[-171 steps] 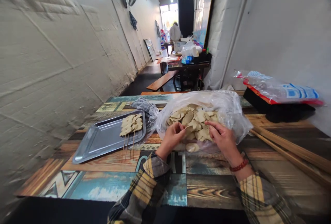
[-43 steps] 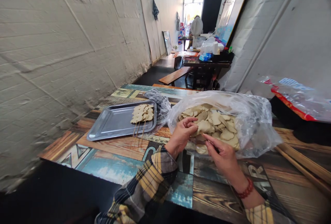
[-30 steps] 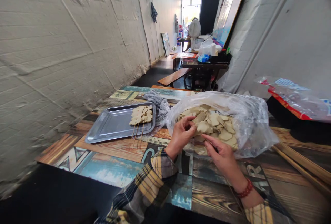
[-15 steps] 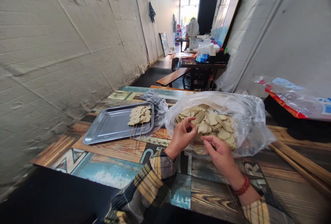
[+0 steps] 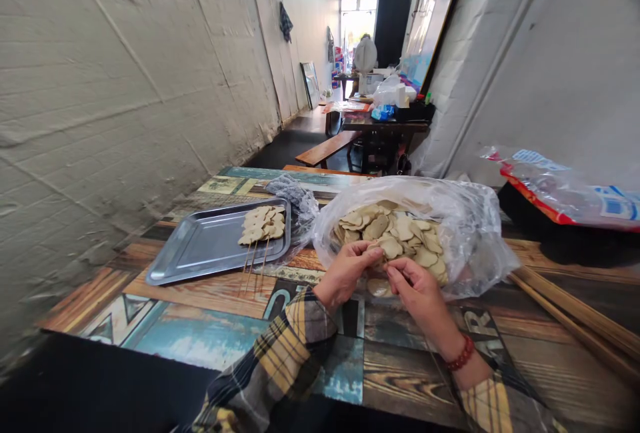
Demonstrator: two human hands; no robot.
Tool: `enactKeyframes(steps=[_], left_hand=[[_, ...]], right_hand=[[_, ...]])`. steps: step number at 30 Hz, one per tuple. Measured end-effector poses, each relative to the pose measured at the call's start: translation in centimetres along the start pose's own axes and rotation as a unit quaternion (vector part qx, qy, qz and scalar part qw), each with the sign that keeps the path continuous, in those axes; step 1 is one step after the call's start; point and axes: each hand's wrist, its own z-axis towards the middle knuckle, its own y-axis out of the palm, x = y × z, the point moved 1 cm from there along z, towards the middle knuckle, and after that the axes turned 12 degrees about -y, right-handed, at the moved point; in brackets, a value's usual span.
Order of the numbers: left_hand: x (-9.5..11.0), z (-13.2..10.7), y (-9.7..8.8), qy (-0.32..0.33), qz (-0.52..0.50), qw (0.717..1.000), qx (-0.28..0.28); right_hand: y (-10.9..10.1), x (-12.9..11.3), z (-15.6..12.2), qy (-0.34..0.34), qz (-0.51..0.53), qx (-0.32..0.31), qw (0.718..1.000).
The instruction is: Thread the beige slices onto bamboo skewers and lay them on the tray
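Observation:
My left hand [image 5: 347, 273] and my right hand [image 5: 416, 288] meet at the front lip of a clear plastic bag [image 5: 470, 233] full of flat beige food slices [image 5: 395, 233]. Both pinch at a slice between them, fingers closed. A thin skewer seems to run from my right hand toward me, but I cannot make it out for sure. Left of the bag lies a metal tray [image 5: 200, 253] with a few loaded skewers [image 5: 260, 226], their sticks hanging over the front rim.
A bundle of bamboo sticks [image 5: 575, 316] lies at the right. A packet in plastic [image 5: 560, 186] sits on a black object at the far right. A grey cloth [image 5: 293, 189] is behind the tray. Further back are a bench, a laden table and a person.
Both hands have drawn back a little from the slices to the bag's front lip and moved closer together. The view has shifted slightly to the right.

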Motion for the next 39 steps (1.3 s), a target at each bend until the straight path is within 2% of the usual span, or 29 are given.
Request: enactKeyframes(steps=[6,10,18,28,30,32,36,39], left_hand=[[0.7,0.0,-0.9,0.053,0.022,0.996,0.073],[1.0,0.1,-1.1,0.085,0.053,0.99,0.097],[0.7,0.2,-0.6,0.08,0.072,0.989,0.101],[-0.8,-0.1,1.2,0.049,0.088,0.994,0.047],[-0.6,0.0,1.0,0.062,0.092,0.993,0.044],[-0.2,0.4,0.3,0.08,0.095,0.99,0.069],[0.3,1.4,-1.8,0.141,0.175,0.959,0.174],[0.2,2.0,-2.6,0.176,0.318,0.905,0.219]], right_hand=[[0.1,-0.3,-0.1,0.006,-0.022,-0.026,0.999],[0.1,-0.5,-0.2,-0.005,-0.056,-0.029,0.998],[0.0,-1.4,-0.1,-0.035,-0.095,-0.019,0.995],[-0.5,-0.4,0.0,-0.024,-0.075,0.008,0.997],[-0.9,-0.5,0.2,-0.024,-0.072,0.015,0.997],[-1.3,-0.7,0.3,-0.023,-0.068,0.029,0.997],[-2.4,-1.0,0.7,-0.021,-0.063,0.095,0.993],[-3.1,-0.7,0.9,-0.023,-0.066,0.117,0.991]])
